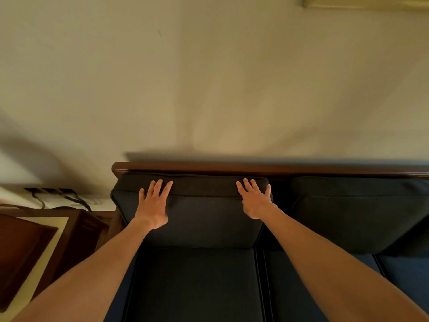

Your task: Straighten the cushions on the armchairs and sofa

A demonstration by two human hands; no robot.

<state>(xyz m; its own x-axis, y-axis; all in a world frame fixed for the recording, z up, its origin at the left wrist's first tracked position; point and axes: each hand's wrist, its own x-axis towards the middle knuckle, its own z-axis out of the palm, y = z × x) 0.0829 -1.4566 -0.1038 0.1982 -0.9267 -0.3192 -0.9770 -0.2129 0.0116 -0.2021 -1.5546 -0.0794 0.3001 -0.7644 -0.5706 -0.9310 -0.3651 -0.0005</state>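
Observation:
A dark back cushion (204, 217) leans upright against the sofa's wooden back rail (232, 168), at the sofa's left end. My left hand (154, 204) lies flat on the cushion's upper left part, fingers spread and straight. My right hand (256, 201) presses the upper right part the same way, fingers reaching the top edge. A second dark back cushion (355, 212) leans to the right, separated by a dark gap. Below them lie the dark seat cushions (195, 284).
A plain beige wall (209, 77) rises behind the sofa. To the left stands a dark wooden side table (34, 247) with a pale inset top. Black plugs and cables (58, 194) sit at a wall socket behind it.

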